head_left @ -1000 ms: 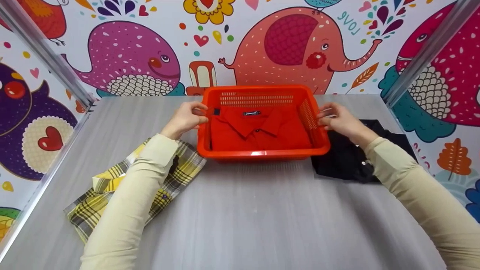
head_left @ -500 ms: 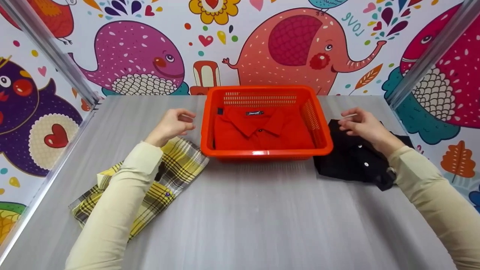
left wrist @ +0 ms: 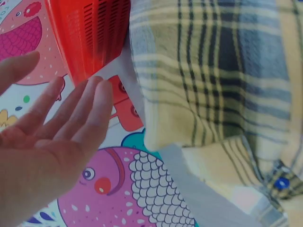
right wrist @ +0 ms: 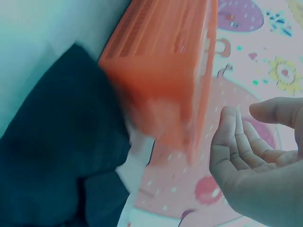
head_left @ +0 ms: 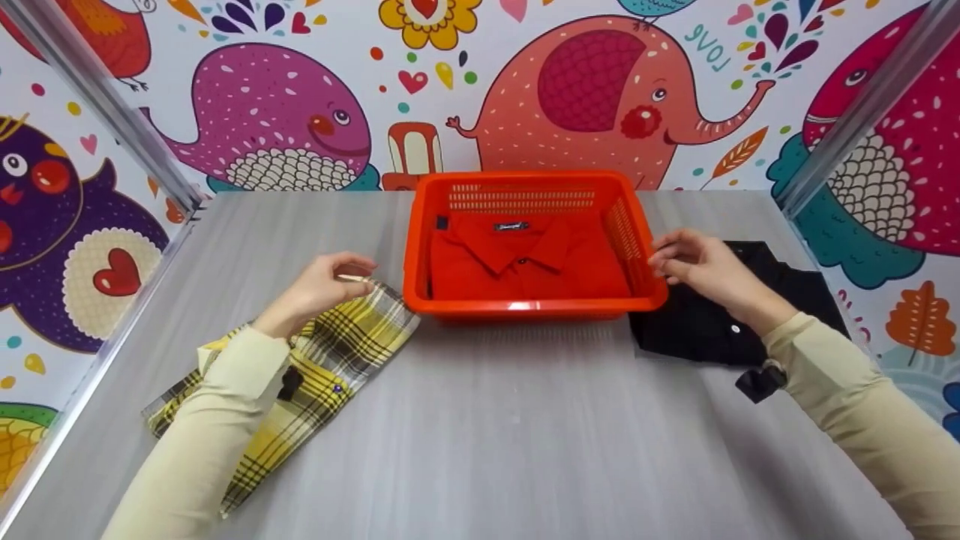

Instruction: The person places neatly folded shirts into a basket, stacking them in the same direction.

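Red basket (head_left: pixel 534 306) sits between left hand (head_left: pixel 321 287) and right hand (head_left: pixel 711 271) — hands apart, relaxed.

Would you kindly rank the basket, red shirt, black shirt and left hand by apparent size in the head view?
Basket
Red shirt, black shirt: too close to rank, black partly hidden
Left hand

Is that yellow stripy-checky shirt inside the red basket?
No, the yellow checked shirt lies on the table outside the basket, which has a red shirt in it.
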Tool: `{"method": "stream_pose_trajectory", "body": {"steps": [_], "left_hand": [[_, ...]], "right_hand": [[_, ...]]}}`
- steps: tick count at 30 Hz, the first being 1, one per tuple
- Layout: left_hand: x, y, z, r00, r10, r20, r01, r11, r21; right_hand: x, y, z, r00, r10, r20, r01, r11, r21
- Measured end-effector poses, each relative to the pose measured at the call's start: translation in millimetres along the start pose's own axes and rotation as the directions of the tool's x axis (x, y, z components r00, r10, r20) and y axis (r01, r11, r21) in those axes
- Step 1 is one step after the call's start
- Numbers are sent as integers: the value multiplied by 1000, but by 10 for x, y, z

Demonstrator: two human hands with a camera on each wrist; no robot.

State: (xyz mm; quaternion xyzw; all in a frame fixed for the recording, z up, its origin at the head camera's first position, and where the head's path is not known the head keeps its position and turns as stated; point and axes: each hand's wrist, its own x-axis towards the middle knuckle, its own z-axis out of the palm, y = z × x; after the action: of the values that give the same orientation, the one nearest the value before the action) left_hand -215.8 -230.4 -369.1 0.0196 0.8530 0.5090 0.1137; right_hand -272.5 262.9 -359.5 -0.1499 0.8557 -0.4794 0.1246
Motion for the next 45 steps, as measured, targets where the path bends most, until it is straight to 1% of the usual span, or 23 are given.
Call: {"method": "stream_pose_trajectory", "body": {"steps": [3, 6, 13, 20, 24, 27, 30, 34, 36, 39, 41, 43, 45], "left_hand": [[-126, -51, -53, 1000, 11, 11, -10, 1000, -17], [-246, -107, -118, 1000, 18, 11, -18, 1000, -9], [-514, -276, -311, 1000, -10, -20, 10, 1000, 22], [-778, -523, -520, 998, -25, -56, 27, 999, 25], [-915, -677, -616, 996, -35, -80, 38, 999, 38], [-1039, -782, -686, 994, -49, -95, 54, 997, 52], [-1175, -899, -760, 992, -73, -99, 78, 996, 45], [-1338, -1081, -851, 988, -111, -110, 115, 993, 30], [-1407, -1181, -895, 982, -141, -124, 146, 989, 29], [-1503, -1324, -969, 965, -227, -132, 225, 974, -27], [-1559, -1416, -1020, 946, -297, -127, 287, 954, -90], [-1606, -1495, -1062, 923, -365, -120, 347, 926, -151], [-1640, -1562, -1090, 899, -419, -123, 395, 900, -184]], "right_hand": [[-39, -94, 150, 999, -51, 10, 51, 999, 9], [-72, -156, 279, 996, -91, 20, 91, 996, 6], [-96, -224, 505, 982, -169, 85, 165, 985, 50], [-123, -271, 676, 972, -177, 157, 170, 984, 58], [-126, -287, 793, 956, -209, 207, 197, 977, 77], [-125, -283, 882, 939, -238, 250, 225, 971, 80], [-114, -260, 965, 922, -262, 286, 248, 965, 88], [-104, -226, 1048, 914, -255, 316, 240, 967, 86], [-101, -206, 1080, 915, -242, 324, 229, 970, 79], [-90, -178, 1135, 911, -233, 340, 220, 972, 77], [-80, -162, 1179, 907, -228, 354, 213, 974, 82], [-71, -153, 1229, 902, -225, 370, 210, 974, 82], [-53, -152, 1288, 895, -226, 384, 209, 974, 86]]}}
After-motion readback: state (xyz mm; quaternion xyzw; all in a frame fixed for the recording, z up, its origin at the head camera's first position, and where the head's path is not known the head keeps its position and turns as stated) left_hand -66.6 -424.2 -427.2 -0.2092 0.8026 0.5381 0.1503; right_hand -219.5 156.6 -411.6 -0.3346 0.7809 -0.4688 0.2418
